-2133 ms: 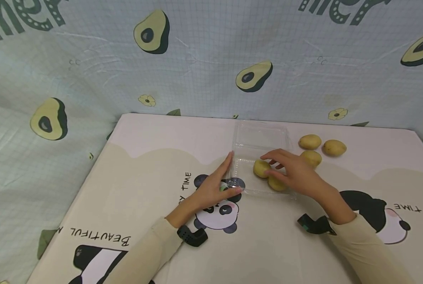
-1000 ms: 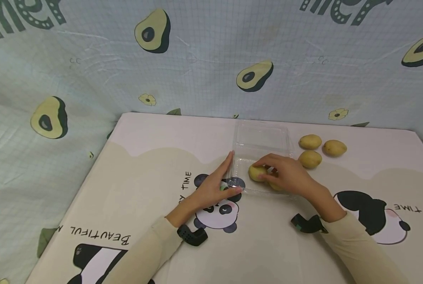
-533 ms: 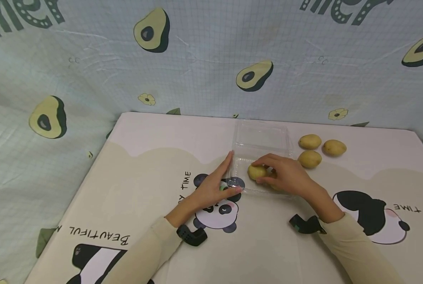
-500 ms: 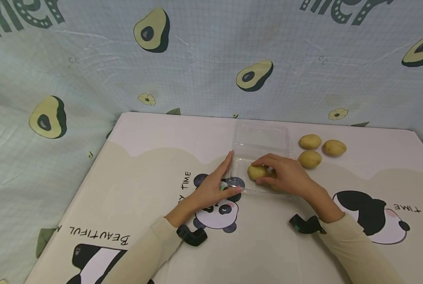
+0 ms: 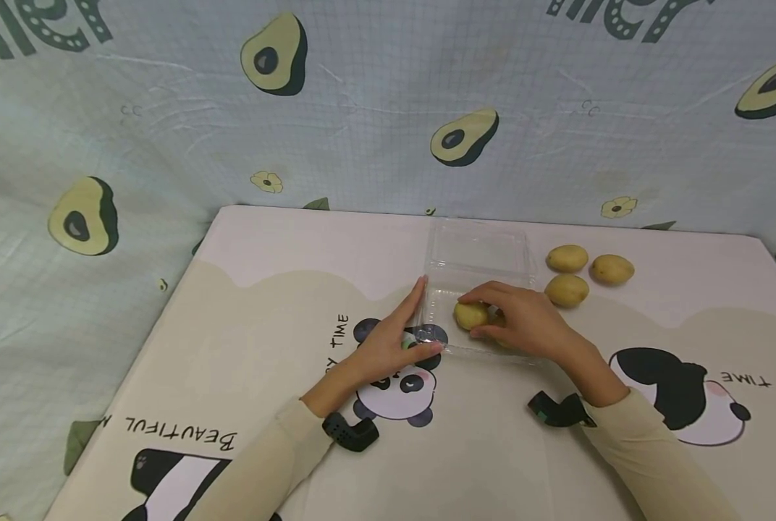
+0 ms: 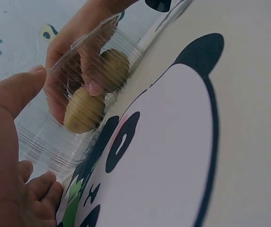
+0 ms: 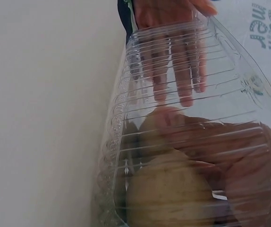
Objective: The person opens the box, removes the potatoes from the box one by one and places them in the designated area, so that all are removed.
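A clear plastic clamshell box (image 5: 446, 307) lies with its lid folded back. Inside it are two small yellow-brown potatoes. My right hand (image 5: 525, 318) reaches in and pinches the left potato (image 5: 470, 316) between thumb and fingers. The second potato (image 6: 114, 70) lies beside it, mostly hidden under that hand in the head view. With fingers extended, my left hand (image 5: 391, 347) rests against the box's left wall, its thumb by the front corner. Through the ribbed plastic, the right wrist view shows a potato (image 7: 168, 191) close up.
Three more potatoes sit right of the box: one at the back (image 5: 567, 258), one farther right (image 5: 612, 269) and one nearer (image 5: 567, 290). The table (image 5: 479, 441) has a panda-print cover. An avocado-print cloth (image 5: 362, 108) hangs behind its back edge.
Over two seconds my right hand has closed on the left potato and shifted it slightly left and nearer. In the last half second both hands stay almost still. The left hand keeps its place.
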Demonstrator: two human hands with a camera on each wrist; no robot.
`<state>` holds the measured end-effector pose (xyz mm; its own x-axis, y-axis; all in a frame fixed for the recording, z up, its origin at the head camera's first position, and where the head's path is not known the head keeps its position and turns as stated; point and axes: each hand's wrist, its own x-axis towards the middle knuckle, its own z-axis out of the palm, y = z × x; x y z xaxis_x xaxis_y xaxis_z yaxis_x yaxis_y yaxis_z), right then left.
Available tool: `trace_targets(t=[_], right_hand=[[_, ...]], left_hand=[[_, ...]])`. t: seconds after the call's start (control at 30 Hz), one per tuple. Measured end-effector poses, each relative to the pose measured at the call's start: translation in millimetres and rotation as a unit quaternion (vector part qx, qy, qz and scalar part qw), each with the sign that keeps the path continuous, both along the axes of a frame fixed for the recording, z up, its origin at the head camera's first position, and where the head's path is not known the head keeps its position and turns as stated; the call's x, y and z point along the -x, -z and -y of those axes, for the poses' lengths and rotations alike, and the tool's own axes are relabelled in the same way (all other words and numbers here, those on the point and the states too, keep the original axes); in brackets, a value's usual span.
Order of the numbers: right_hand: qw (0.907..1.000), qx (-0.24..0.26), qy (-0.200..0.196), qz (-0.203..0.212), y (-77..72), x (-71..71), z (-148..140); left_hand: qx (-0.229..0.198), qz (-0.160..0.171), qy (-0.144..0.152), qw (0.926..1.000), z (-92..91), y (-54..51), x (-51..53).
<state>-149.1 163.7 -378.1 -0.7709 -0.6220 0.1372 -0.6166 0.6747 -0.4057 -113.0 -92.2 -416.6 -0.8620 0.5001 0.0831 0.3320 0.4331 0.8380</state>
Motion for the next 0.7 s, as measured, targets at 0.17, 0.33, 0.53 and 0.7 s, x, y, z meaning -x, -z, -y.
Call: trace_targets(t=[0.17,0.33,0.53,0.7], right_hand=[[1.0000,-0.003,0.000,0.002,0.6,1.1,0.3],[1.0000,-0.005,0.001,0.003,1.0,1.3,0.6],[1.0000,-0.006,0.002,0.002,-0.1,0.5,1.0],[1.0000,-0.003,0.000,0.001,-0.4,0.5,1.0]], left_hand=[[-0.001,-0.003,0.000,1.0000,0.1,0.2,0.4],[-0.002,-0.001,0.002,1.0000,0.3,-0.3,-0.3],[-0.002,0.001,0.002,1.0000,0.4,0.0,-0.4],[-0.003,0.001,0.003,1.0000,0.8,0.7,0.2]])
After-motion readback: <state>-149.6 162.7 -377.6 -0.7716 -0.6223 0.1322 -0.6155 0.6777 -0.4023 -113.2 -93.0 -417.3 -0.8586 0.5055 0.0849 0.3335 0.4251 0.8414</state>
